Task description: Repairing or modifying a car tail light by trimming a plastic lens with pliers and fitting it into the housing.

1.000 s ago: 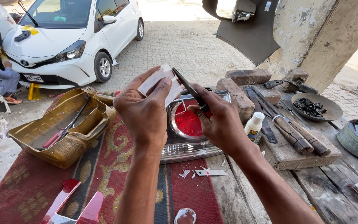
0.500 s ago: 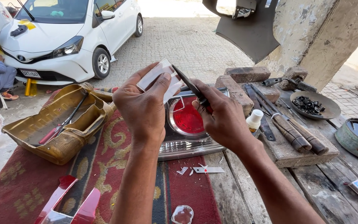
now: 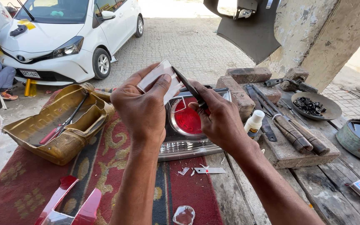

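We held a piece of clear plastic [image 3: 160, 79] pinched in our left hand [image 3: 142, 110], while our right hand [image 3: 221, 121] gripped a dark blade [image 3: 189, 86] set against the piece's edge, both raised above a car tail light [image 3: 188, 125] with a red lens lying on the patterned red cloth [image 3: 101, 166]. A few white shavings [image 3: 203, 170] lay on the cloth and bench below, suggesting the trimming was under way but unfinished. Beside us sat a small white bottle [image 3: 253, 123], wooden-handled tools [image 3: 296, 135], bricks [image 3: 246, 83], and a tan tray [image 3: 55, 125]; a white car [image 3: 63, 37] stood beyond.
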